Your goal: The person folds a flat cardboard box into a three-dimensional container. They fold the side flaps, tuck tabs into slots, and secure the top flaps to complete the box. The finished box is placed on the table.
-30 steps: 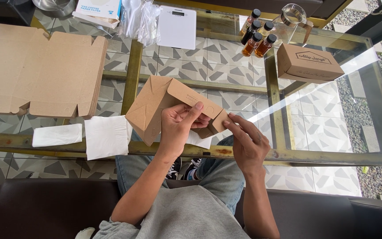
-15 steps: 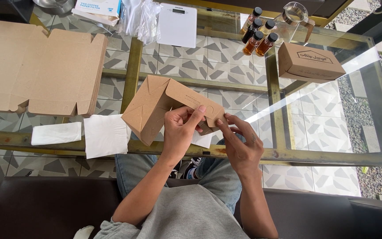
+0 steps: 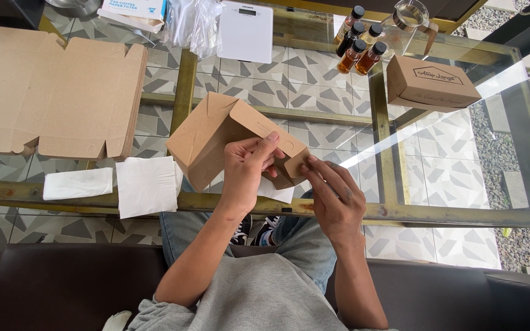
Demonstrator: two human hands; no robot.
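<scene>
A brown cardboard box (image 3: 213, 138), half folded, is held just above the near edge of the glass table (image 3: 437, 184). My left hand (image 3: 246, 168) grips its near side, thumb and fingers pinching a flap. My right hand (image 3: 332, 193) presses its fingertips on the box's right end flap. Both forearms come up from my lap at the bottom of the view.
A stack of flat cardboard blanks (image 3: 50, 98) lies at left, white paper napkins (image 3: 145, 184) beside it. At the back stand a white scale (image 3: 245, 30), several small brown bottles (image 3: 358, 46), a glass jug (image 3: 409, 18) and a closed cardboard box (image 3: 430, 83).
Both hands have kept working on the box's right end; the box has tilted slightly and the right hand's fingers have moved onto the end flap.
</scene>
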